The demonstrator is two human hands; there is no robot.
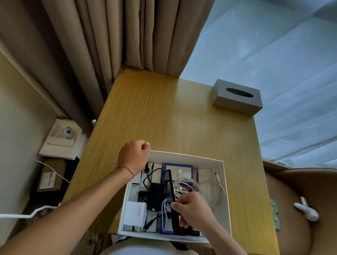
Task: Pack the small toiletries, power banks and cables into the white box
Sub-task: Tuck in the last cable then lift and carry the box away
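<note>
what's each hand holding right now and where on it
The right hand pinches the black comb near its handle end, over the white box. The left hand is curled at the box's far left corner; nothing visible in it.

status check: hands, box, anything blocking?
Right hand pinching black comb over white box. Left hand fisted at box's far-left corner, holding nothing visible. Box packed with cables; table around it unobstructed.

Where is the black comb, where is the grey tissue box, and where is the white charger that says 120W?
black comb (170, 186): head view, on its toothed upper half.
grey tissue box (231, 99): head view, on its front wall.
white charger (136, 213): head view, on its printed top face.
</note>
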